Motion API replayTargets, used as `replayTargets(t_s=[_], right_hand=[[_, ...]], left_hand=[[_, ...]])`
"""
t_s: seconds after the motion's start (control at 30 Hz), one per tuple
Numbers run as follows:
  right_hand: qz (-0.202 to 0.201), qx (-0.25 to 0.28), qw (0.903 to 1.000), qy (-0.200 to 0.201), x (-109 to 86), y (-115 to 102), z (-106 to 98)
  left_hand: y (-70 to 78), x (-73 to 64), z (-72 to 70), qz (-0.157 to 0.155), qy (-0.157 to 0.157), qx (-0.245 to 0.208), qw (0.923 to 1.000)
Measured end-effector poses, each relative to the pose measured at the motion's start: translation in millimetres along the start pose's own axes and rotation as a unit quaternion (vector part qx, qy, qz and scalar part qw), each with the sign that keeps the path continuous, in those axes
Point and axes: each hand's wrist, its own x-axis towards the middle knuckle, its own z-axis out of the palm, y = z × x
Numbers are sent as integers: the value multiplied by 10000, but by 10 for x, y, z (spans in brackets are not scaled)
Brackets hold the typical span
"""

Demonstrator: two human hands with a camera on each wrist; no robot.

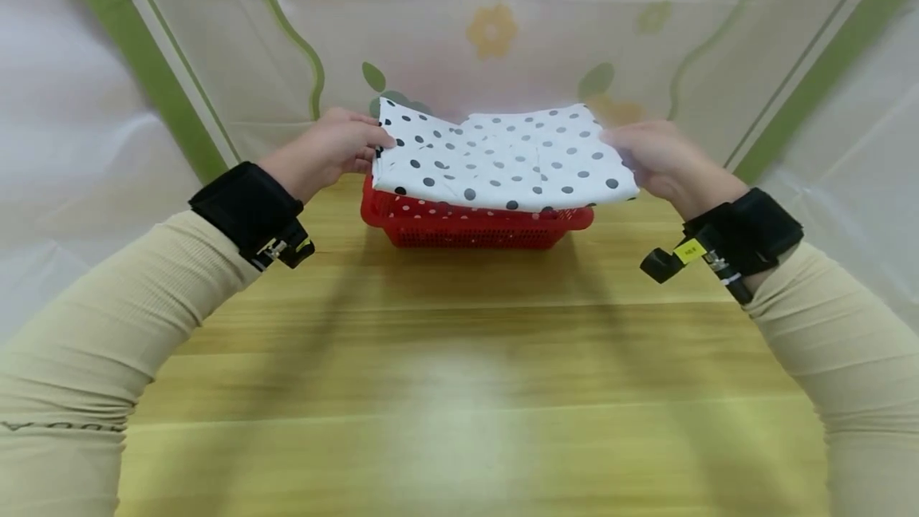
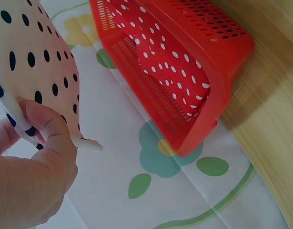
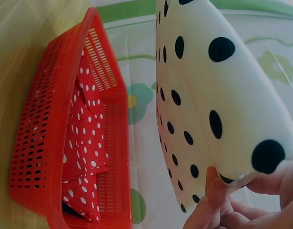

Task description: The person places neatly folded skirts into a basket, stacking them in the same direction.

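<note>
A white cloth with black polka dots (image 1: 495,158) is stretched between my two hands above a red plastic basket (image 1: 474,234). At its left edge my left hand (image 1: 343,142) pinches the folded layers between thumb and fingers. The right hand (image 1: 656,158) pinches the cloth's right edge the same way. Inside the basket lies a red cloth with white dots (image 2: 167,62), mostly covered by the white cloth in the head view. In the right wrist view the red cloth (image 3: 86,138) looks loosely folded, with a bit of something dark under its lower end.
The basket stands at the far side of a wooden table (image 1: 459,357). Behind it hangs a pale curtain-like sheet (image 1: 431,30) printed with flowers and green bands. Black straps with small devices (image 1: 247,210) are worn on both wrists.
</note>
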Motion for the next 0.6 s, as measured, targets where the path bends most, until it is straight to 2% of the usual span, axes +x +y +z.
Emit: replayTargets(t_s=[0.2,0.6], right_hand=[[62,254,9997,35,83,39,27],[142,-231,9988,405,310,156,127]], left_hand=[[-33,89,33,-86,183,200,9996],[-146,369,72,-57,468,345,9983]])
